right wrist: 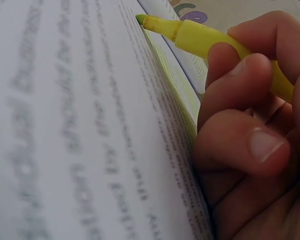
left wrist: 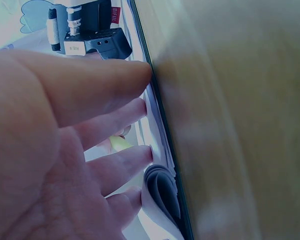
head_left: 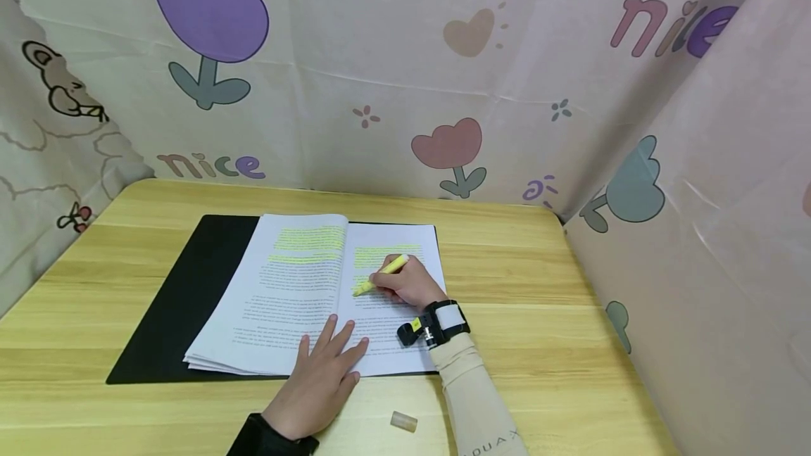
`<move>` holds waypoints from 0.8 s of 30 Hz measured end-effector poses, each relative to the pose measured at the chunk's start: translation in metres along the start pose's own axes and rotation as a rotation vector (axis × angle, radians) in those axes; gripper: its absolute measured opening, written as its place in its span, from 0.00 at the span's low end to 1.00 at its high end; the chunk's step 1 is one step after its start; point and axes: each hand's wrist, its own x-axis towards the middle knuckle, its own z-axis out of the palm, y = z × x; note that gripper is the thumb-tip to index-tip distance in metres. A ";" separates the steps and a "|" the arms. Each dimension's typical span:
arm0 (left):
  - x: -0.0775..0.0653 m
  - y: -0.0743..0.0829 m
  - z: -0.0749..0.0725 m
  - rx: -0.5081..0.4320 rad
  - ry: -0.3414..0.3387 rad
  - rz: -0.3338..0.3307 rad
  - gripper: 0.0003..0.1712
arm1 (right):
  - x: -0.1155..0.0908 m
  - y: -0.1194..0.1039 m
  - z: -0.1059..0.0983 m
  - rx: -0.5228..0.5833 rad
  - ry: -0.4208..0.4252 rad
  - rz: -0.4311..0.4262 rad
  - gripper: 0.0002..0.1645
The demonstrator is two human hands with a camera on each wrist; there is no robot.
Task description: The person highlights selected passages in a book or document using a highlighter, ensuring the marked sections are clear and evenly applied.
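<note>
An open stapled-looking booklet of printed pages (head_left: 279, 343) lies flat, with yellow highlighted lines on the upper part of both pages. My right hand (head_left: 410, 283) pinches a yellow highlighter (right wrist: 202, 39) between curled fingers and thumb. In the right wrist view its green-yellow tip stands at the paper; whether it touches cannot be told. Spread fingers of my left hand (head_left: 323, 378) rest on the lower edge of the booklet, near the middle fold. From the left wrist view, that hand (left wrist: 65, 145) holds nothing, and a page edge curls beside its fingers.
Under the booklet lies a black mat or folder (head_left: 158, 329), showing mostly on the left. A small translucent cylinder, perhaps a cap (head_left: 403, 421), lies on the wooden table (head_left: 519, 371) between the forearms. Patterned cloth (head_left: 355, 41) hangs behind and along both sides.
</note>
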 end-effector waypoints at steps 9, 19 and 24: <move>0.000 0.000 0.000 0.002 0.005 0.003 0.24 | 0.001 0.000 -0.002 -0.026 0.015 -0.009 0.18; -0.001 0.000 0.000 -0.003 0.011 0.006 0.24 | 0.001 0.000 -0.005 -0.044 0.032 0.020 0.18; 0.000 0.000 -0.001 -0.008 0.009 0.007 0.24 | 0.000 0.000 -0.007 -0.052 0.038 0.025 0.17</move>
